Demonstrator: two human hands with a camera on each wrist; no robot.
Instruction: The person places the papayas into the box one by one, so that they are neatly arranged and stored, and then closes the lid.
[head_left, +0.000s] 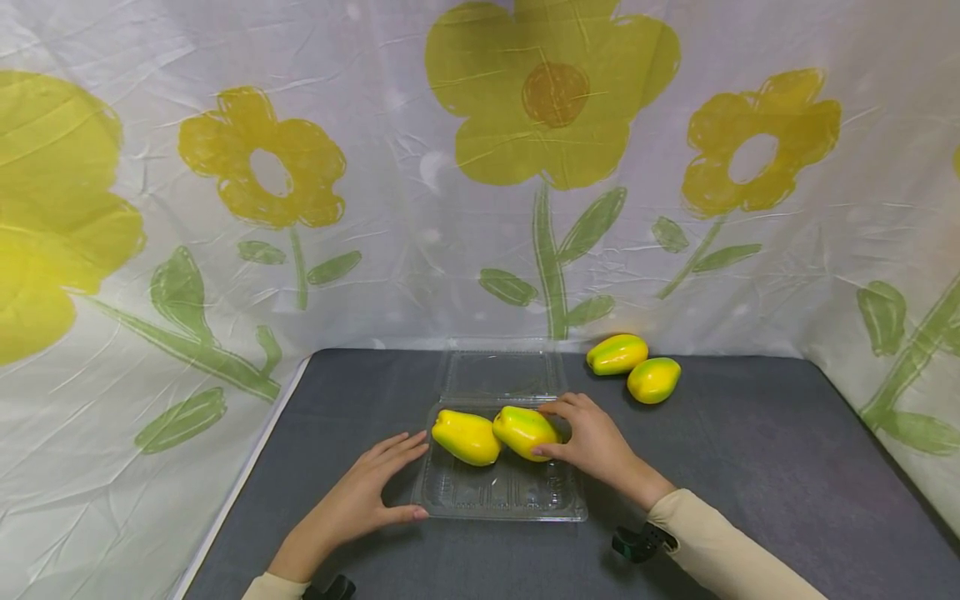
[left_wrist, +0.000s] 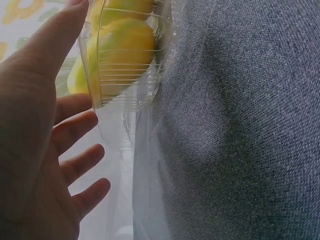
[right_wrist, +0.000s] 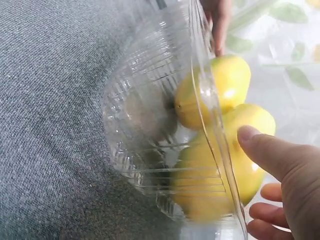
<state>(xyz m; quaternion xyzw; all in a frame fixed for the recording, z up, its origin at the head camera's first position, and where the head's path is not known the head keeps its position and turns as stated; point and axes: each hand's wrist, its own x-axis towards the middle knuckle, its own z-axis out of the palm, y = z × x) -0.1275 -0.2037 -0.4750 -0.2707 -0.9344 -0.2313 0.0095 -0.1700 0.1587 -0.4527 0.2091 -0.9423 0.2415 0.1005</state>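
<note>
A clear plastic clamshell container (head_left: 501, 504) lies on the table with its lid (head_left: 502, 375) folded back. Inside it, side by side near the hinge, are two yellow-green papayas: a left papaya (head_left: 467, 438) and a right papaya (head_left: 525, 432). My right hand (head_left: 592, 437) holds the right papaya between thumb and fingers; its thumb (right_wrist: 255, 137) lies on the skin in the right wrist view. My left hand (head_left: 367, 487) is beside the container's left wall, fingers spread and thumb near the front corner. The left wrist view has its fingertips (left_wrist: 90, 120) by the rim.
Two more papayas lie at the back right of the table, one farther back (head_left: 617, 355) and one nearer (head_left: 654, 381). Dark grey cloth covers the table (head_left: 720, 467). A white curtain (head_left: 405, 208) with printed yellow flowers stands behind and at both sides.
</note>
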